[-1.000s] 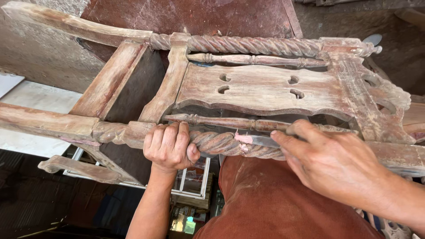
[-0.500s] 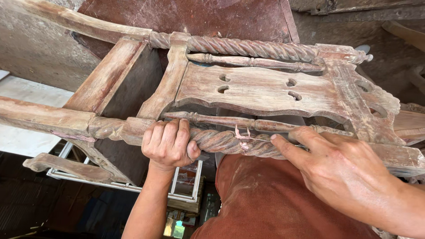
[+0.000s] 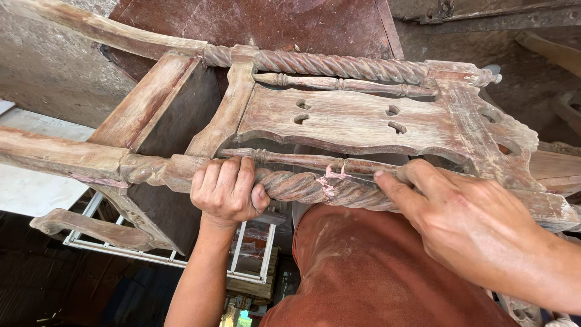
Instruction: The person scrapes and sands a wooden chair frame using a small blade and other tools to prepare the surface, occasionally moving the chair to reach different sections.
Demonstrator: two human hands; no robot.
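Head view: worn chair frame, two hands on twisted rail

Left hand wraps closed around the near twisted rail of the chair frame. Pink scrap clings mid-rail. Right hand, fingers extended, presses the rail's right stretch; any grasp cannot be told. Rust-red cloth lies nearest.

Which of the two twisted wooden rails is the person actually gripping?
The near twisted rail: left hand wraps it, right hand presses on it. The far twisted rail goes untouched.
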